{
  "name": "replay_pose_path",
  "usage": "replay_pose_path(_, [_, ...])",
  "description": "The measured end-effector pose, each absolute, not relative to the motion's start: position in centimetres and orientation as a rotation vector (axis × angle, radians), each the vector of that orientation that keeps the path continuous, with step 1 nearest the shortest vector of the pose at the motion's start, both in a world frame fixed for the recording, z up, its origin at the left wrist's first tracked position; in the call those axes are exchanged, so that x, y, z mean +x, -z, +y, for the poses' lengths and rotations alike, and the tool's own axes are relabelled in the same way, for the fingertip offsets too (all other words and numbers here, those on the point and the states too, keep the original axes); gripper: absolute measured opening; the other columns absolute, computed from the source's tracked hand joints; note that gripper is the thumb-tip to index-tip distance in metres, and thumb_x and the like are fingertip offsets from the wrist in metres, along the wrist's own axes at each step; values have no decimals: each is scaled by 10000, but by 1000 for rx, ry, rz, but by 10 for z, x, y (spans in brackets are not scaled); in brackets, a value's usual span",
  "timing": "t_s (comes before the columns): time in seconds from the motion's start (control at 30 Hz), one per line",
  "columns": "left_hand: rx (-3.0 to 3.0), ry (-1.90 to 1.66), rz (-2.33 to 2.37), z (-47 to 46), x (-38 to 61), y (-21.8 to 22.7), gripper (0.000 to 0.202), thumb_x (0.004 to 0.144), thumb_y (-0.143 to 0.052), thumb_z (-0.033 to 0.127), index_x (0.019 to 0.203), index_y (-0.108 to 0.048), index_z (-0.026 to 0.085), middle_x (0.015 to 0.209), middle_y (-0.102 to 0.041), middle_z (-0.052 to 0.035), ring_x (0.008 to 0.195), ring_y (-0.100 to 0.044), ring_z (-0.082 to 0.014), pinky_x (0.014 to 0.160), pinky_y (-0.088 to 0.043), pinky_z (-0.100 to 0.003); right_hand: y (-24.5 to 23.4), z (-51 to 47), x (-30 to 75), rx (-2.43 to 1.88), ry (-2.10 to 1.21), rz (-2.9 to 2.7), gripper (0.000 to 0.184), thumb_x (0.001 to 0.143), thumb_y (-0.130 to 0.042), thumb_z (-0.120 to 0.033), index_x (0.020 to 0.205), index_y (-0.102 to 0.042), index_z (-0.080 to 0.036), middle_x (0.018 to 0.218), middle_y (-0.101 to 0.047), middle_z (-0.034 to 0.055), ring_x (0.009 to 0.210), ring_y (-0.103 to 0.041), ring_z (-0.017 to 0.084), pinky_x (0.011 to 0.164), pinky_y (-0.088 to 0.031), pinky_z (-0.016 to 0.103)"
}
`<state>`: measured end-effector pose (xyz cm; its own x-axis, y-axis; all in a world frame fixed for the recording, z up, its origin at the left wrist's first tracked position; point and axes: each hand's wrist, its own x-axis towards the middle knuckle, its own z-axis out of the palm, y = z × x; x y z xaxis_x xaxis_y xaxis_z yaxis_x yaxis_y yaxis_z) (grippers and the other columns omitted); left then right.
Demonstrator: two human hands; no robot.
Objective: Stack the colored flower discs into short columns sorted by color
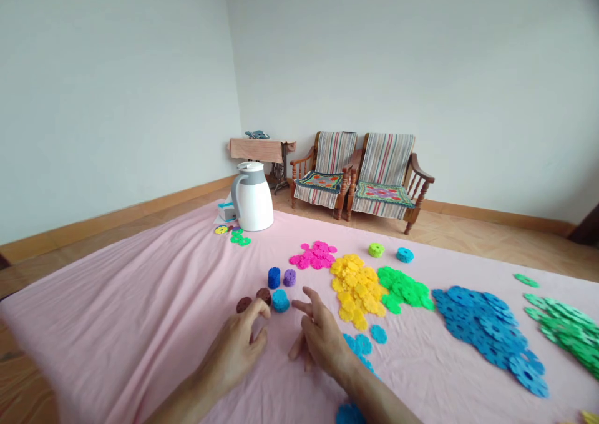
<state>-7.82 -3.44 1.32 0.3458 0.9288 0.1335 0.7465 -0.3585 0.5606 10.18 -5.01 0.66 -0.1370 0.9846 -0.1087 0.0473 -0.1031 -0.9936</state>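
Left hand: fingers curled, thumb apart from them, nothing visible in the gap; judged released. Right hand: fingers spread, no object seen in its grasp; its palm side is partly hidden.

The cyan stack of notched discs stands between the hands, just beyond the left fingertips and just to the left of the right hand's extended finger, apparently untouched. Two brown stacks stand immediately ahead of the left hand; contact with its index finger cannot be determined. Beyond the cyan stack, farther from both hands, are the dark blue stack and the purple stack, side by side.

Loose blue discs lie to the right of the right hand, beside its forearm. Ahead and to its right are the yellow pile and green pile; the pink pile lies farther ahead.

Grouping appears to be by colour, and stacking presumably keeps like discs together within easy reach on the pink cloth. The cyan stack rests with a flat face upward, its axis upright; being squat, it shows no marked long axis.
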Motion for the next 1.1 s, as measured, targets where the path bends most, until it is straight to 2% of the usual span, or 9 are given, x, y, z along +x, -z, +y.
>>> replay_pose_path(0.37, [2277, -600, 1424, -33, -74, -14, 171, 770, -394, 133, 911, -445, 215, 617, -477, 61, 473, -469, -104, 484, -287, -201, 1, -49, 101, -1202, -1353, -1257, 588, 754, -359, -203, 1322, -209, -204, 1367, -412, 190, 364, -538, 43, 270, -366, 185])
replay_pose_path(0.53, [2250, -608, 1406, -32, -74, -12, 181, 765, -399, 128, 914, -462, 210, 637, -501, 55, 448, -449, -93, 471, -285, -199, -4, -51, 100, -1181, -1352, -1187, 550, 746, -391, -235, 1282, -274, -207, 1323, -459, 184, 401, -568, 65, 273, -392, 192])
replay_pose_path(0.67, [2225, -656, 1395, -31, -78, -11, 158, 773, -408, 139, 895, -485, 202, 611, -484, 59, 441, -433, -89, 466, -286, -197, -19, -56, 122, -1210, -1164, -1104, 425, 758, -426, -283, 1169, -382, -183, 1142, -572, 146, 439, -585, 79, 289, -398, 180])
replay_pose_path(0.73, [2227, -691, 1401, -31, -79, -12, 128, 791, -415, 163, 886, -494, 197, 613, -482, 59, 443, -424, -83, 475, -298, -196, -24, -60, 144, -1234, -1027, -1038, 370, 774, -444, -333, 1102, -424, -163, 964, -619, 95, 466, -591, 95, 311, -405, 180])
replay_pose_path(0.83, [2240, -725, 1333, -34, -77, -17, 112, 809, -426, 184, 889, -504, 190, 728, -542, 35, 465, -420, -68, 501, -332, -191, -22, -68, 183, -1299, -807, -944, 353, 788, -460, -410, 1028, -464, -151, 733, -603, 19, 445, -561, 99, 323, -388, 177])
replay_pose_path(0.9, [2260, -698, 1233, -39, -72, -22, 113, 813, -433, 178, 890, -516, 187, 786, -563, 19, 515, -448, -72, 531, -359, -187, -14, -76, 207, -1364, -697, -901, 364, 793, -466, -441, 1016, -483, -154, 692, -596, 5, 425, -542, 96, 331, -382, 181])
replay_pose_path(1.0, [2352, -539, 1042, -49, -56, -32, 108, 799, -453, 145, 833, -547, 185, 755, -559, 17, 601, -499, -92, 569, -377, -188, 0, -86, 231, -1432, -596, -885, 368, 798, -465, -465, 985, -503, -151, 645, -591, 1, 406, -525, 99, 336, -365, 187])
replay_pose_path(1.1, [2470, -368, 841, -55, -34, -44, 144, 761, -499, 107, 846, -581, 190, 811, -571, 7, 687, -539, -110, 643, -404, -205, 9, -91, 243, -1449, -509, -905, 340, 801, -473, -454, 961, -517, -157, 623, -584, -9, 413, -528, 100, 393, -412, 206])
